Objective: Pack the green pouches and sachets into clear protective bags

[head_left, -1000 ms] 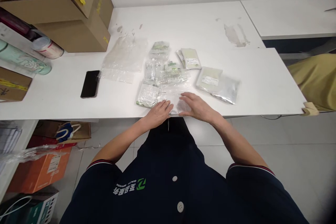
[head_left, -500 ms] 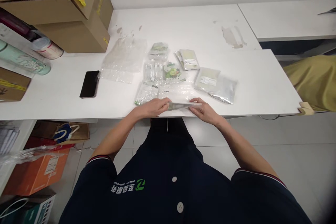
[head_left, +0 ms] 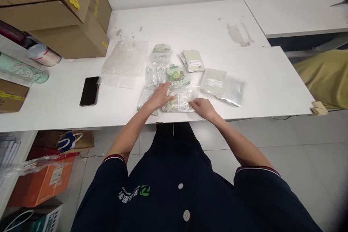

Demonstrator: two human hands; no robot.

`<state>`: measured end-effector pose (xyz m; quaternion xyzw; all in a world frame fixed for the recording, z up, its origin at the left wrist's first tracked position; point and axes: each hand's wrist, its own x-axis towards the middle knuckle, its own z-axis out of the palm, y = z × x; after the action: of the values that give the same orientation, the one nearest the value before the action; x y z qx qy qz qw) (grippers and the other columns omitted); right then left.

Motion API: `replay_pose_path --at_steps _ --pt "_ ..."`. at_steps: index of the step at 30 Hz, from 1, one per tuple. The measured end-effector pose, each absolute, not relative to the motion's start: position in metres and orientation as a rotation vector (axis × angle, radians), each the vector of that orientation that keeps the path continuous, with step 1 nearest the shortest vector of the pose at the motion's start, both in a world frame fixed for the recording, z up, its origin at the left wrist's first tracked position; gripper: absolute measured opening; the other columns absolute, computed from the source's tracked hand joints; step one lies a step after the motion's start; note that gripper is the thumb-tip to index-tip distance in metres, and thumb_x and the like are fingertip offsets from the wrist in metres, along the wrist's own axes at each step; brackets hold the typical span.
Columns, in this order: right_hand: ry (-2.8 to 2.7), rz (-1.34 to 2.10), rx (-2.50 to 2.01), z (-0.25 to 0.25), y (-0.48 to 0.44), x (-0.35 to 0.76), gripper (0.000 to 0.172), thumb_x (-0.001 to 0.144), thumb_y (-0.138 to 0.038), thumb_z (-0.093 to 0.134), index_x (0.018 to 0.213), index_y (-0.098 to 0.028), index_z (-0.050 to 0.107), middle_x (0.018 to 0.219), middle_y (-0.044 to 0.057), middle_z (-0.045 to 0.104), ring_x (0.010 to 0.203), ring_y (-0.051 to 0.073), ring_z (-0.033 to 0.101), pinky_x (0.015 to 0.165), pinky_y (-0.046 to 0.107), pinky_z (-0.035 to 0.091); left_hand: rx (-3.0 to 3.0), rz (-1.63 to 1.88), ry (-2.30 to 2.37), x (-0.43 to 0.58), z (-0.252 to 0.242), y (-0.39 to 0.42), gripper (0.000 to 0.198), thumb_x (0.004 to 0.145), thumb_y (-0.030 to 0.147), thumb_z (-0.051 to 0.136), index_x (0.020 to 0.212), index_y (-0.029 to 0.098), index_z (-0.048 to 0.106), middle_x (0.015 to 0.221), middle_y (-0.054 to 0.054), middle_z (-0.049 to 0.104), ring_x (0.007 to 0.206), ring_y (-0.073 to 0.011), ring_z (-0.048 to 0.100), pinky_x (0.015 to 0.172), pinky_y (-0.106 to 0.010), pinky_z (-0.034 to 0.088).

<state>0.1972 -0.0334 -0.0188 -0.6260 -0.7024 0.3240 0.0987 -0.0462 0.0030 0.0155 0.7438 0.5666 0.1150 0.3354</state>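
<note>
Hands work at the near edge of the white table [head_left: 272,79], both on one clear packet [head_left: 181,102] that lies flat there, printed lines showing through its film. The left hand [head_left: 160,96] rests on the packet's left end with its fingers stretched out and apart, palm down, partly covering a second see-through packet [head_left: 145,96] beneath it. The right hand [head_left: 202,107] sits at the packet's right corner, fingers drawn together against the film – whether they pinch it or only press on it, I cannot tell.

Just beyond the clear packet lies a green fruit pouch [head_left: 176,74], touching a row of small bagged tubes [head_left: 155,72]. Farther back are two pale labelled pouches [head_left: 192,61], and to the right a larger pale pouch overlapping a silvery bag [head_left: 233,90]. Loose plastic bags [head_left: 123,61] lie to the left, near a black phone [head_left: 89,90] lying face up. Cardboard boxes [head_left: 67,25] stand at the far left corner, with a mint bottle [head_left: 24,70] and a can [head_left: 43,54] on their sides beside them.
</note>
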Motion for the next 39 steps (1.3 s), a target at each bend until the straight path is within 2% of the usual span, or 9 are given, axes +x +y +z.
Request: replay_pose_path --at_steps 3,7,10,14,22,25,30,33,39 --pt "-2.172 0.854 -2.030 -0.014 -0.031 0.187 0.035 0.097 -0.044 0.040 0.071 -0.022 0.049 0.073 0.008 0.061 0.070 0.022 0.056 0.060 0.032 0.032 2.045 0.252 1.479 -0.040 0.009 0.007 0.061 0.091 0.044 0.056 0.146 0.023 0.036 0.153 -0.016 0.038 0.137 -0.0341 0.041 0.104 -0.046 0.042" --pt "-2.109 0.652 -2.232 -0.013 -0.037 0.175 0.031 0.097 -0.044 0.045 0.109 -0.018 0.055 0.099 0.015 0.065 0.086 0.028 0.064 0.065 0.034 0.040 2.016 0.161 1.555 -0.037 0.013 0.014 0.064 0.086 0.047 0.063 0.138 0.015 0.044 0.142 -0.020 0.050 0.125 -0.0352 0.052 0.095 -0.044 0.045" --pt "-1.949 0.600 -2.231 -0.017 -0.044 0.176 0.048 0.093 -0.045 0.053 0.131 -0.016 0.047 0.125 0.019 0.054 0.093 0.029 0.065 0.068 0.035 0.045 2.027 0.105 1.537 -0.036 0.017 0.016 0.062 0.084 0.051 0.064 0.132 0.016 0.048 0.136 -0.018 0.056 0.120 -0.0342 0.054 0.092 -0.042 0.046" --pt "-1.759 0.726 -2.214 -0.020 -0.048 0.185 0.072 0.086 -0.047 0.061 0.146 -0.016 0.035 0.128 0.018 0.053 0.105 0.032 0.062 0.078 0.039 0.048 2.041 0.003 1.502 -0.036 0.020 0.016 0.064 0.076 0.060 0.067 0.124 0.019 0.054 0.129 -0.014 0.062 0.118 -0.0354 0.055 0.083 -0.039 0.045" --pt "-1.717 0.877 -2.146 -0.025 -0.044 0.194 0.042 0.077 -0.047 0.065 0.109 -0.020 0.058 0.115 0.010 0.059 0.097 0.025 0.059 0.078 0.035 0.045 1.973 -0.037 1.292 -0.031 0.014 0.002 0.041 0.069 0.053 0.074 0.073 0.021 0.048 0.079 -0.005 0.060 0.069 -0.0206 0.057 0.056 -0.030 0.034" --pt "-1.707 0.868 -2.078 -0.026 -0.043 0.199 0.037 0.073 -0.046 0.068 0.097 -0.020 0.058 0.111 0.008 0.059 0.091 0.022 0.058 0.074 0.032 0.043 1.833 0.099 1.194 -0.031 0.015 -0.003 0.035 0.069 0.044 0.075 0.079 0.021 0.050 0.082 -0.003 0.060 0.071 -0.0192 0.058 0.058 -0.028 0.038" --pt "-1.579 1.144 -1.824 -0.021 -0.044 0.213 0.051 0.073 -0.052 0.071 0.109 -0.018 0.057 0.081 0.000 0.059 0.076 0.017 0.055 0.069 0.029 0.041 1.486 0.175 1.038 -0.035 0.013 -0.009 0.044 0.063 0.031 0.080 0.101 0.019 0.062 0.101 -0.004 0.068 0.093 -0.0224 0.066 0.079 -0.033 0.052" --pt "-1.624 1.133 -1.698 -0.015 -0.049 0.213 0.038 0.084 -0.056 0.057 0.089 -0.019 0.059 0.076 0.001 0.055 0.076 0.017 0.051 0.070 0.029 0.039 1.350 0.193 0.901 -0.041 0.011 -0.015 0.039 0.064 0.031 0.082 0.097 0.017 0.067 0.100 -0.006 0.071 0.098 -0.0237 0.067 0.087 -0.036 0.052" --pt "-1.568 1.062 -1.454 0.001 -0.062 0.194 0.040 0.094 -0.055 0.043 0.072 -0.022 0.044 0.069 -0.002 0.045 0.068 0.014 0.042 0.065 0.027 0.036 1.221 0.255 0.703 -0.051 0.018 -0.023 0.065 0.063 0.029 0.085 0.123 0.019 0.064 0.117 -0.011 0.070 0.116 -0.0270 0.063 0.099 -0.041 0.051"
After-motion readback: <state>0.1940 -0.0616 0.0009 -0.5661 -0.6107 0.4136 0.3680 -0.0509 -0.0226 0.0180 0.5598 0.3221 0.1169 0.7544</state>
